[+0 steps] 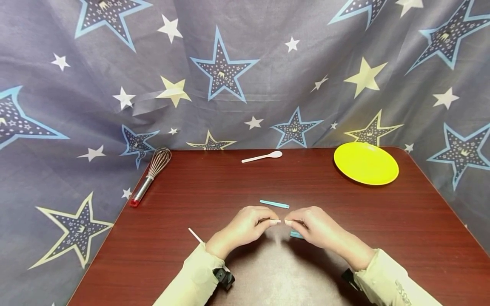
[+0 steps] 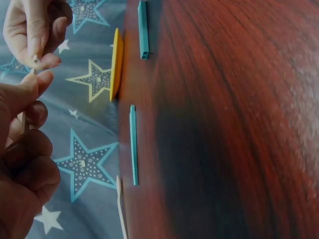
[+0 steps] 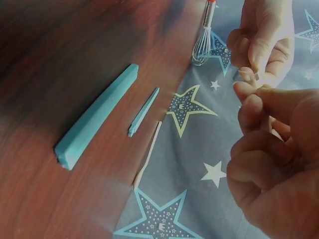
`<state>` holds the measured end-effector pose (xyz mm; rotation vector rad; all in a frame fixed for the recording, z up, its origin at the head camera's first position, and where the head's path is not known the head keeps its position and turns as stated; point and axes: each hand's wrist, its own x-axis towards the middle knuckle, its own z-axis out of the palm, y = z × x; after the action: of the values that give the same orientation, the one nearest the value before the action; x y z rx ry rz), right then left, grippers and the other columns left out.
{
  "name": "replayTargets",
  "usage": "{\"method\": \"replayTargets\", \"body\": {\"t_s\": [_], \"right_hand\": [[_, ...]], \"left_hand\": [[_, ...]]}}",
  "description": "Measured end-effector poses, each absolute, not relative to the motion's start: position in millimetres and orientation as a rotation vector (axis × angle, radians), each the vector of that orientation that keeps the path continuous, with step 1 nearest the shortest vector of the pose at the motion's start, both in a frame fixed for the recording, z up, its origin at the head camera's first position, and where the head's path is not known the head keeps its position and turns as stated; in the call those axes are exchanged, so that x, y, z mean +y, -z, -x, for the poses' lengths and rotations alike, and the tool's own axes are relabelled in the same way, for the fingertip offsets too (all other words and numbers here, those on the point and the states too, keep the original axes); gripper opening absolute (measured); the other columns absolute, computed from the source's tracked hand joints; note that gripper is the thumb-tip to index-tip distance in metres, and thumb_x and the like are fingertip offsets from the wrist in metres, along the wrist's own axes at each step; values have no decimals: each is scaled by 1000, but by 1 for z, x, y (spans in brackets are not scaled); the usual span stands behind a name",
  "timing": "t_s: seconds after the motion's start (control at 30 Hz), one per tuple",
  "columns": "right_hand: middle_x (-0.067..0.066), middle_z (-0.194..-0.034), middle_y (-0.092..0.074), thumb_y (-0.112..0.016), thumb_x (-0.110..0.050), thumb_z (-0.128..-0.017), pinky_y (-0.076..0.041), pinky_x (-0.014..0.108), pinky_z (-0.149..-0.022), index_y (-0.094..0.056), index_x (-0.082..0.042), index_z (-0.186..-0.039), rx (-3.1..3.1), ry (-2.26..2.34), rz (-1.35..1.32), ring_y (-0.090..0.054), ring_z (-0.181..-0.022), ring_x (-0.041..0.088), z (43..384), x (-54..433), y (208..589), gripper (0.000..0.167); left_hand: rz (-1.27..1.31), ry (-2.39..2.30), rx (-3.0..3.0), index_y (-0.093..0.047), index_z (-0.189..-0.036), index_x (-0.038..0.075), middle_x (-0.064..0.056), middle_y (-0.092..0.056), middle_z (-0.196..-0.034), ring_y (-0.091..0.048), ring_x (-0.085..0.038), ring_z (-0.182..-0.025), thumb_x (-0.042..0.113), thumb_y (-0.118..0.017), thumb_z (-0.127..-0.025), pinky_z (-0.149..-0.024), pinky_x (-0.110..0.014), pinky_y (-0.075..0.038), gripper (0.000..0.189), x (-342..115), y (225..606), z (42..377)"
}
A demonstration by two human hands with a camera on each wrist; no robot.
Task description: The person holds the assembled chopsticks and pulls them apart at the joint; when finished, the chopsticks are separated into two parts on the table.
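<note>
My left hand [image 1: 246, 223] pinches a slim pale stick [image 2: 23, 122] between thumb and fingers, its end poking past the fingertips. Facing it, my right hand [image 1: 315, 225] pinches another slim pale stick [image 3: 269, 124], mostly hidden by the fingers. The two ends point at each other, with a small gap between the hands in the head view. Just beyond the hands lies a teal rod-shaped piece [image 1: 274, 204]. A second teal piece [image 3: 97, 117] rests below the right hand, partly covered by it in the head view.
A thin white stick [image 1: 195, 235] lies by my left wrist, partly hidden. At the table's back are a white spoon [image 1: 262, 157] and a yellow plate [image 1: 366, 163]. A whisk [image 1: 151, 176] with a red-ended handle lies along the left edge. A star-patterned curtain [image 1: 229, 119] hangs behind.
</note>
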<state>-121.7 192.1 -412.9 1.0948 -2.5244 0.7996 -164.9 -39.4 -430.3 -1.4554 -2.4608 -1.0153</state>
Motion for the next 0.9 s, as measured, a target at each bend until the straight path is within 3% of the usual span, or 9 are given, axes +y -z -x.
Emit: {"method": "replayTargets", "body": {"t_s": [0.17,0.37,0.5,0.73,0.9], "right_hand": [[-11,-78,-63,-64,-6,-91,-48,26,-65,-71,-12,-91,-2615,-788,-1001,-52,-68,1,120,197,413,9],[-6,-84,-63,-57,3,-90,-46,27,-67,-70,-6,-106,-2704,-795,-952,-49,-71,4,117,206,414,23],[-4,-93,-68,-61,0,-92,-50,28,-68,-68,-8,-109,-2698,-783,-939,-54,-74,3,117,213,418,21],[-11,-75,-63,-72,-7,-87,-44,23,-57,-68,-15,-91,-2667,-817,-811,-48,-62,-3,114,223,424,10],[-10,-75,-63,-72,-6,-86,-43,23,-56,-68,-14,-88,-2683,-793,-741,-47,-62,-1,114,228,427,9]], "left_hand": [[1443,941,-2496,-72,-96,15,7,-67,-90,-56,0,-78,19,-60,-97,-73,-19,-45,13,-40,430,165],[1478,911,-2520,-71,-107,10,1,-68,-97,-61,-7,-88,8,-57,-97,-81,-22,-48,17,-44,433,168],[1438,922,-2561,-73,-106,12,2,-71,-98,-62,-5,-89,9,-61,-96,-82,-23,-49,16,-45,432,171],[1204,905,-2739,-72,-90,15,4,-69,-77,-51,-4,-65,20,-68,-92,-63,-24,-44,7,-47,430,173],[1189,875,-2751,-70,-95,12,2,-68,-81,-55,-8,-71,10,-65,-93,-69,-28,-47,6,-47,434,176]]}}
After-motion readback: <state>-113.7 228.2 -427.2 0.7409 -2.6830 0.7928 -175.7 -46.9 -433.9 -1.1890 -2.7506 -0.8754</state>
